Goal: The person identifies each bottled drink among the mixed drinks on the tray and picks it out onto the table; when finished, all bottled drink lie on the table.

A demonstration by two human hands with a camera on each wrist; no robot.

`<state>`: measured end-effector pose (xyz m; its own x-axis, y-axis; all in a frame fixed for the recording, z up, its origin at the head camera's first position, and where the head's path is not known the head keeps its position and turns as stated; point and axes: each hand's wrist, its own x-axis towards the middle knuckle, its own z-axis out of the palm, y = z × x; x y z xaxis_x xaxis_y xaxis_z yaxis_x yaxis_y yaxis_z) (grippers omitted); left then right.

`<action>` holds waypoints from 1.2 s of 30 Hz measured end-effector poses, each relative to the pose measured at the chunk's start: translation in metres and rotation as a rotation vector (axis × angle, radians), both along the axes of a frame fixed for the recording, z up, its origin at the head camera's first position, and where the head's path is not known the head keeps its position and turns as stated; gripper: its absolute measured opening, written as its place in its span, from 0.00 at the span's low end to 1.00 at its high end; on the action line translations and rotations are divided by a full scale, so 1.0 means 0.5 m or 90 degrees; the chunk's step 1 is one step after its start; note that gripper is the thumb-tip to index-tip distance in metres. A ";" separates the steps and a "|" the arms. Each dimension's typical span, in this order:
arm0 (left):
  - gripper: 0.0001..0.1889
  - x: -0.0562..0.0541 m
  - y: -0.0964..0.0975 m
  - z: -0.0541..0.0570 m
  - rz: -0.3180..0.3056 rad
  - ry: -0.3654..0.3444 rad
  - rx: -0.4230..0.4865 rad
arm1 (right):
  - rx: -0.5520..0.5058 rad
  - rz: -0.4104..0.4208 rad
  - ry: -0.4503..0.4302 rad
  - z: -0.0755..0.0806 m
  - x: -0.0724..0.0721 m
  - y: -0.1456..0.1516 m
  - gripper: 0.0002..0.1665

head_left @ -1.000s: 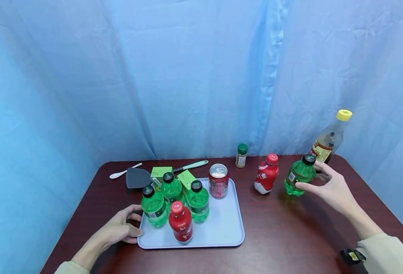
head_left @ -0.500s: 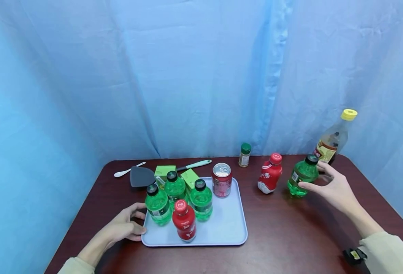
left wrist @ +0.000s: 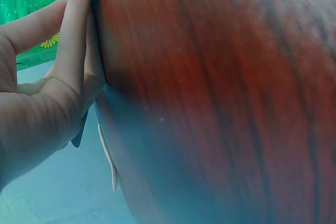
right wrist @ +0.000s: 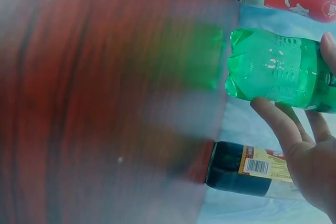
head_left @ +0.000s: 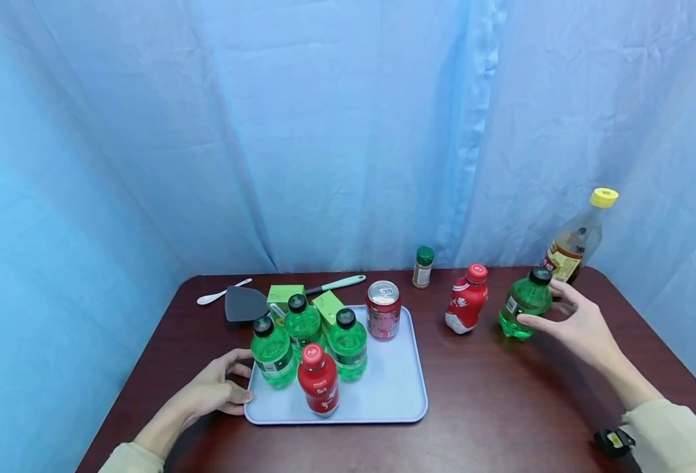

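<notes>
1. While the left hand [head_left: 215, 387] holds the tray [head_left: 386, 401] by its left edge, thumb at the rim, the right hand [head_left: 578, 328] grips the green bottle [head_left: 521, 299], its thumb on one side and its fingers on the other.

2. That bottle is on the right side of the table [head_left: 472, 401], between the red bottle [head_left: 466, 299] and the sauce bottle [head_left: 563, 256]. It looks roughly upright; whether its base touches the wood, I cannot tell.

3. For good handling, I would squeeze only enough to stop slipping, since the plastic probably gives, and hold the cap uppermost.

4. The fingers reach close to the sauce bottle, so any shift seems safer made toward the person than sideways. Too much swing left could knock the red bottle.

5. The left hand's best help, I judge, is light, steady pressure, as a jerk could topple the tall things aboard.

6. As for edges, the table's far side runs just behind the sauce bottle, with the curtain [head_left: 354, 164] beyond.

7. Bare wood lies in front of the green bottle and right of the tray. On the tray, the widest gap is its right half, in front of the can [head_left: 383, 318]; its left half is crowded.
</notes>
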<state>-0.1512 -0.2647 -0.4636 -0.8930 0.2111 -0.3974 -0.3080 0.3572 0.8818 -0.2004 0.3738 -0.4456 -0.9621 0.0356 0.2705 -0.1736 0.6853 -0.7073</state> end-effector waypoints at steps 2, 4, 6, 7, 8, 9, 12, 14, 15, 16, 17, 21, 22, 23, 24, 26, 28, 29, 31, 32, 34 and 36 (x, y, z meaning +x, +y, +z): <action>0.42 -0.001 -0.001 0.000 -0.003 0.001 -0.001 | 0.002 0.000 0.001 -0.004 -0.001 0.000 0.52; 0.42 -0.001 -0.001 0.000 -0.007 0.001 -0.001 | -0.001 0.001 0.002 -0.008 -0.001 0.000 0.52; 0.42 -0.001 -0.001 0.001 -0.008 0.001 -0.003 | -0.002 0.006 0.005 -0.013 -0.001 0.000 0.51; 0.42 0.000 -0.001 0.001 -0.008 0.001 -0.004 | -0.004 0.009 0.009 -0.015 -0.002 -0.001 0.50; 0.42 0.000 -0.001 0.001 -0.008 0.001 -0.004 | -0.005 0.011 0.010 -0.017 -0.003 -0.001 0.50; 0.42 0.000 -0.001 0.000 -0.008 0.001 -0.005 | -0.006 0.014 0.010 -0.019 -0.003 -0.001 0.50; 0.42 -0.001 -0.001 0.000 -0.007 0.001 -0.006 | -0.003 0.020 0.006 -0.021 -0.005 0.000 0.51; 0.42 -0.001 -0.001 0.000 -0.006 0.000 -0.008 | 0.001 0.024 -0.004 -0.019 -0.006 0.001 0.50; 0.42 -0.001 -0.001 0.000 -0.005 0.000 -0.009 | 0.004 0.026 -0.009 -0.018 -0.006 0.001 0.50; 0.42 -0.001 0.000 0.000 -0.003 -0.002 -0.010 | 0.006 0.028 -0.013 -0.016 -0.007 0.002 0.50; 0.42 -0.001 0.000 0.000 -0.002 -0.003 -0.012 | 0.009 0.031 -0.016 -0.014 -0.007 0.002 0.49; 0.42 -0.002 0.001 0.000 0.004 -0.009 -0.015 | 0.006 0.039 -0.025 -0.011 -0.010 0.003 0.49; 0.42 -0.002 0.001 -0.001 0.005 -0.010 -0.015 | 0.004 0.040 -0.027 -0.011 -0.010 0.003 0.49; 0.42 -0.002 0.001 -0.002 0.005 -0.011 -0.015 | 0.002 0.041 -0.028 -0.010 -0.009 0.003 0.49; 0.42 -0.002 0.001 -0.002 0.005 -0.012 -0.015 | 0.001 0.042 -0.028 -0.010 -0.009 0.003 0.49; 0.42 -0.001 0.001 -0.004 0.005 -0.014 -0.015 | -0.001 0.045 -0.030 -0.009 -0.008 0.003 0.48; 0.42 -0.001 0.001 -0.004 0.004 -0.014 -0.016 | -0.001 0.046 -0.031 -0.010 -0.008 0.003 0.48; 0.42 -0.001 0.001 -0.003 0.003 -0.013 -0.015 | -0.001 0.046 -0.031 -0.010 -0.008 0.003 0.48; 0.42 -0.002 0.001 -0.002 0.000 -0.009 -0.014 | -0.001 0.046 -0.034 -0.010 -0.008 0.003 0.48; 0.42 -0.002 0.001 -0.001 0.000 -0.006 -0.014 | 0.000 0.045 -0.033 -0.011 -0.008 0.004 0.48; 0.42 -0.002 0.001 0.001 -0.002 -0.002 -0.012 | 0.004 0.044 -0.033 -0.012 -0.009 0.004 0.48; 0.42 0.000 0.002 0.003 -0.004 -0.001 -0.011 | 0.006 0.045 -0.033 -0.012 -0.010 0.005 0.48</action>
<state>-0.1514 -0.2638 -0.4623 -0.8907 0.2098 -0.4033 -0.3076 0.3751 0.8745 -0.2055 0.3762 -0.4514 -0.9747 -0.0350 0.2207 -0.1851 0.6798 -0.7097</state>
